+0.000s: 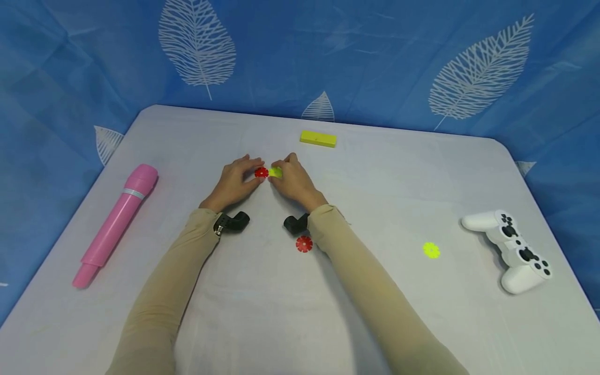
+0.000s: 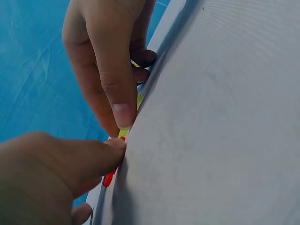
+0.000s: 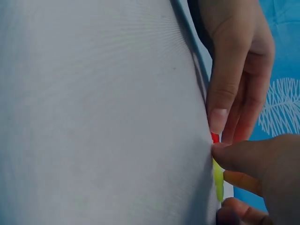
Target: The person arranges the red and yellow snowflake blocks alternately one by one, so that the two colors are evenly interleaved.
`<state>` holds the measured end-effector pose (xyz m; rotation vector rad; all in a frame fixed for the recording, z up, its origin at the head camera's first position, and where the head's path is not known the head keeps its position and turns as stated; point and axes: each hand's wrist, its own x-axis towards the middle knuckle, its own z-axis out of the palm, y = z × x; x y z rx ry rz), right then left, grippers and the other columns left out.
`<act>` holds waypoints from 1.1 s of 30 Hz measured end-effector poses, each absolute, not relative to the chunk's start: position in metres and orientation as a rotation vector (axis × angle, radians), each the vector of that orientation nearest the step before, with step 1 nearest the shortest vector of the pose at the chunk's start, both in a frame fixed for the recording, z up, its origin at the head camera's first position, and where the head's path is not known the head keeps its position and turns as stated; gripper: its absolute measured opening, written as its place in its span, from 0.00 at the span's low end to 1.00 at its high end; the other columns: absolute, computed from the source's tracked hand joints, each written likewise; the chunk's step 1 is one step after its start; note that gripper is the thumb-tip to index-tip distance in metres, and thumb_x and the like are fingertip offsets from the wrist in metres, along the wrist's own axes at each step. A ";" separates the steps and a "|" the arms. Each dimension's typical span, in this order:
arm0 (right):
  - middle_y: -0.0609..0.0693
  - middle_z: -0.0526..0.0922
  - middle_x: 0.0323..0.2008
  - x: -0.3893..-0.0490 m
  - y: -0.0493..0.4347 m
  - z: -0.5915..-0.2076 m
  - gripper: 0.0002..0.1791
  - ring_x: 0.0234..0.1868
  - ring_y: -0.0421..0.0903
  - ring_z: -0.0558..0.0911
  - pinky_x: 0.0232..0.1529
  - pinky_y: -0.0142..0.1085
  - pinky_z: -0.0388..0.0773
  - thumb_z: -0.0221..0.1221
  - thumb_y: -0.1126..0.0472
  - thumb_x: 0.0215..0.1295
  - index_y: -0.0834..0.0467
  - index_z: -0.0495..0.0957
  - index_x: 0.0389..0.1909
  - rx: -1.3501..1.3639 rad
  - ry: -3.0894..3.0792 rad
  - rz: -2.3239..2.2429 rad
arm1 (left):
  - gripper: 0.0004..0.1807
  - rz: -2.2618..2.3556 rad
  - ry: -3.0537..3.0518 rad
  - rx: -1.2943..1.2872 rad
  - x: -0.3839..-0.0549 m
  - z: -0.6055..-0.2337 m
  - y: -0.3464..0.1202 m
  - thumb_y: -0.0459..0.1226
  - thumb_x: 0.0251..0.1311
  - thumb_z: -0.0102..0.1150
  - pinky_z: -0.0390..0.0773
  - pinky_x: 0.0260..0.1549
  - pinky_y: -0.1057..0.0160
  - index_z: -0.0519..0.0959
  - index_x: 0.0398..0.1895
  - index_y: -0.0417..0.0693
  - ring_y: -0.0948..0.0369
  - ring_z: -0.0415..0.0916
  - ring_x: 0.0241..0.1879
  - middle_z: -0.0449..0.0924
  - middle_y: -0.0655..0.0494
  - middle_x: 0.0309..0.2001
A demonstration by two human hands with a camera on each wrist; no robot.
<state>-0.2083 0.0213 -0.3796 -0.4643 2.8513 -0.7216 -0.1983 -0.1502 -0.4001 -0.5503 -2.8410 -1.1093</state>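
Observation:
Near the middle of the white table, my left hand pinches a red notched plastic disc between thumb and fingers. My right hand pinches a yellow-green notched disc, partly covered by the fingers. The two discs meet edge to edge in the head view. From the left wrist, the red disc shows as a thin edge under the left thumb, low over the cloth. In the right wrist view the yellow-green disc lies between the right thumb and fingers.
A loose red disc lies by the right sleeve, and a yellow-green disc farther right. Beyond the hands is a yellow bar. A pink microphone-shaped object lies at left, a white game controller at right.

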 end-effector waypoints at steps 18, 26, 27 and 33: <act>0.56 0.66 0.53 -0.184 0.045 -0.367 0.23 0.45 0.46 0.72 0.45 0.37 0.73 0.55 0.51 0.61 0.54 0.70 0.57 -0.527 2.742 -0.943 | 0.17 -1.083 -2.792 -0.608 -0.198 -0.400 -0.148 0.36 0.54 0.60 0.58 0.55 0.44 0.77 0.49 0.45 0.47 0.66 0.55 0.77 0.45 0.50; 0.54 0.67 0.53 -0.165 0.065 -0.353 0.23 0.47 0.46 0.73 0.46 0.39 0.73 0.55 0.51 0.61 0.53 0.71 0.56 -0.598 2.759 -1.080 | 0.20 -0.828 -2.872 -0.706 -0.196 -0.397 -0.139 0.42 0.59 0.56 0.61 0.51 0.46 0.73 0.55 0.50 0.47 0.63 0.53 0.73 0.46 0.48; 0.54 0.67 0.53 -0.162 0.067 -0.351 0.23 0.47 0.46 0.73 0.46 0.40 0.73 0.55 0.50 0.61 0.53 0.71 0.56 -0.605 2.761 -1.091 | 0.22 -0.809 -2.882 -0.704 -0.197 -0.398 -0.138 0.44 0.58 0.56 0.61 0.52 0.46 0.73 0.56 0.50 0.47 0.63 0.53 0.72 0.46 0.48; 0.54 0.68 0.53 -0.149 0.082 -0.343 0.22 0.48 0.46 0.74 0.48 0.41 0.73 0.56 0.51 0.61 0.51 0.71 0.56 -0.641 2.761 -1.144 | 0.28 -0.783 -2.919 -0.663 -0.199 -0.396 -0.129 0.49 0.55 0.58 0.61 0.52 0.47 0.71 0.58 0.48 0.48 0.61 0.52 0.68 0.45 0.51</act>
